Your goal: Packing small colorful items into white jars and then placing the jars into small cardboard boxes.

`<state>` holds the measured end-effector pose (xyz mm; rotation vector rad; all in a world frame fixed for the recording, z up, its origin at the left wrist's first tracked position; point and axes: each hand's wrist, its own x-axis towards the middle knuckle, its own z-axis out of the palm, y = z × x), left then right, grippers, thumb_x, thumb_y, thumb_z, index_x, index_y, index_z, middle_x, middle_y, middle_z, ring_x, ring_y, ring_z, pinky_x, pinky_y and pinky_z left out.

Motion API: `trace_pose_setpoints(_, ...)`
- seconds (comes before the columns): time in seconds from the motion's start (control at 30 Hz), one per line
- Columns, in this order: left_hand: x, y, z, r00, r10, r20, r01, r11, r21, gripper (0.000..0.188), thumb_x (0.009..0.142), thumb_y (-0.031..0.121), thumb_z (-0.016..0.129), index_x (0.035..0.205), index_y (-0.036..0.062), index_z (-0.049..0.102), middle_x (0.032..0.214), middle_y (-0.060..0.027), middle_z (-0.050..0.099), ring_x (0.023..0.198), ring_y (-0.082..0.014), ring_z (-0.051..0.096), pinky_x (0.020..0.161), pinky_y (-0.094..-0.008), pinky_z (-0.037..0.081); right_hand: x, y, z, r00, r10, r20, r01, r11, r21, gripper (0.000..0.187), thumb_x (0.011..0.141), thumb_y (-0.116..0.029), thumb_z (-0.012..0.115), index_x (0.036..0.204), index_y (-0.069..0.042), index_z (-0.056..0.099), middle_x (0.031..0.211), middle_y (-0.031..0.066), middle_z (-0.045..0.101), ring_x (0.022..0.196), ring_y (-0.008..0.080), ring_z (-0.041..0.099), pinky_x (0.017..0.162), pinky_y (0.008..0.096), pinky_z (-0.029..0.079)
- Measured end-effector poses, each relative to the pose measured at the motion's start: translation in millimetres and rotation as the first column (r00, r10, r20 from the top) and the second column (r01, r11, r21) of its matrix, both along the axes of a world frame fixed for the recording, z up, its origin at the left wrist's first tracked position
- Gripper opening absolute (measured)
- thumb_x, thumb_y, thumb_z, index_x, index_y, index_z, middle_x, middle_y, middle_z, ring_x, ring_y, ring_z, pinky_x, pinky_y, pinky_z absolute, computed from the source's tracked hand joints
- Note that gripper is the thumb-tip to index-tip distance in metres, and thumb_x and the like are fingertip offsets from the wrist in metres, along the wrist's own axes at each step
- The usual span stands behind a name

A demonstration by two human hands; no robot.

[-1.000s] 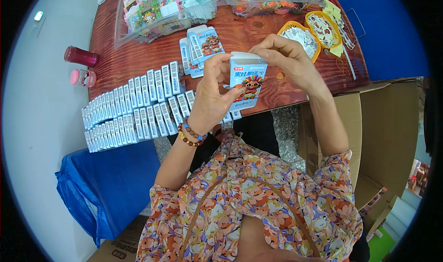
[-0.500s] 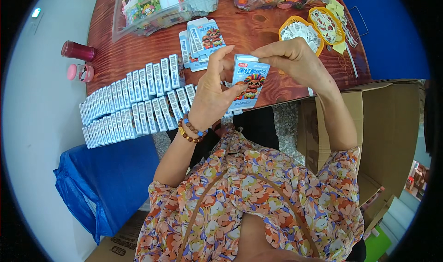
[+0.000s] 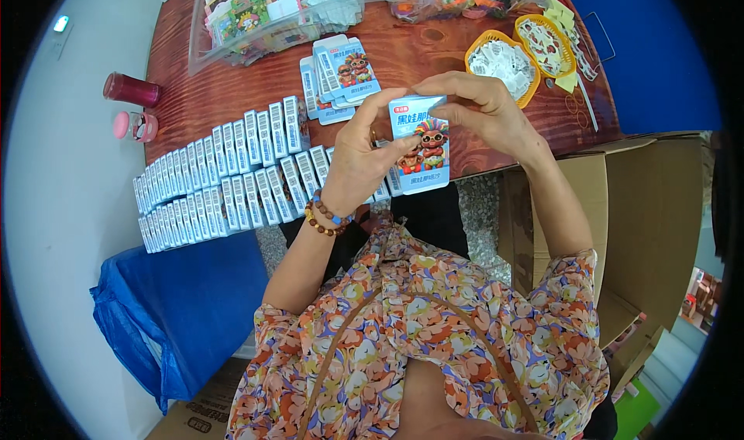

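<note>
I hold a small light-blue carton [image 3: 422, 149] with a cartoon figure printed on its front, upright above the near edge of the wooden table [image 3: 232, 91]. My left hand [image 3: 360, 157] grips its left side, thumb and forefinger at the top corner. My right hand [image 3: 484, 114] pinches the carton's top flap from the right. A bead bracelet is on my left wrist. Rows of closed cartons of the same kind [image 3: 217, 176] stand packed side by side to the left of my hands. A loose pile of flat cartons [image 3: 341, 75] lies just beyond them.
Two clear bins [image 3: 271, 13] with colourful packs stand at the table's far edge. Two orange baskets [image 3: 511, 60] of small packets sit at the right. A red bottle [image 3: 132, 89] and a pink jar [image 3: 133, 126] are at the left. An open cardboard box [image 3: 620, 223] is right of me, a blue bag [image 3: 170, 308] left.
The carton has stayed between both hands and tilted slightly. My right fingers have shifted along its top flap. The view has moved a little.
</note>
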<state>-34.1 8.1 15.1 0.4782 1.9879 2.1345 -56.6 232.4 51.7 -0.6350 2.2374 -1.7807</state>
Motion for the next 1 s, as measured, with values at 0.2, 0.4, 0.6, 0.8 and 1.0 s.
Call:
trace_pose_setpoints(0.2,-7.3,-3.8,0.3,0.999,-0.023,0.034,0.022,0.999,0.038,0.046,0.084,-0.003,0.072,0.127,0.0035,0.058,0.113,-0.0050,0.066,0.096,-0.0097,0.065,0.077,-0.0258,0.058,-11.8,4.3,5.5,0.971,0.131,-0.199,-0.111,0.988,0.110,0.028,0.090,0.004,0.065,0.116,0.000,0.070,0.117,0.0098,0.069,0.103,0.0174,0.067,0.086,0.0303,0.055)
trace_pose_setpoints(0.4,-15.1,-6.6,9.1,0.990,-0.084,0.113,0.065,0.985,0.161,0.048,0.087,-0.003,0.071,0.132,0.0035,0.054,0.110,-0.0067,0.066,0.094,-0.0107,0.067,0.076,-0.0259,0.058,-22.0,-6.5,18.1,0.999,0.043,0.017,-0.045,0.985,0.167,0.022,0.092,-0.004,0.065,0.113,0.001,0.071,0.100,0.0059,0.072,0.095,0.0129,0.066,0.080,0.0286,0.053)
trace_pose_setpoints(0.6,-18.0,-22.8,4.0,0.962,0.269,-0.032,-0.269,0.963,0.010,0.065,0.096,0.008,0.064,0.153,0.0077,0.033,0.128,-0.0155,0.060,0.114,-0.0242,0.063,0.094,-0.0359,0.052,-49.1,-6.0,-6.3,0.926,-0.267,0.268,0.332,0.913,-0.236,0.021,0.096,-0.012,0.065,0.114,-0.002,0.070,0.099,0.0056,0.073,0.084,0.0080,0.069,0.070,0.0244,0.057)
trace_pose_setpoints(0.8,-21.0,-27.1,15.2,0.777,0.398,-0.488,-0.511,0.852,-0.119,0.117,0.065,0.010,0.093,0.155,0.0024,0.021,0.149,-0.0165,0.038,0.141,-0.0280,0.037,0.111,-0.0413,0.039,-35.9,-97.7,-18.6,0.729,0.158,0.666,0.290,0.810,-0.510,0.018,0.097,-0.015,0.062,0.111,-0.004,0.065,0.092,0.0016,0.069,0.078,0.0088,0.066,0.068,0.0238,0.055)
trace_pose_setpoints(1.0,-14.3,-76.2,33.6,0.825,0.521,-0.221,-0.547,0.834,-0.075,0.089,0.069,0.007,0.090,0.142,0.0042,0.040,0.134,-0.0094,0.049,0.123,-0.0205,0.050,0.101,-0.0363,0.046,-109.8,-124.2,5.0,0.985,0.059,0.161,-0.054,0.998,-0.036,0.017,0.097,-0.020,0.061,0.099,-0.006,0.069,0.088,0.0032,0.068,0.080,0.0110,0.065,0.071,0.0255,0.052)
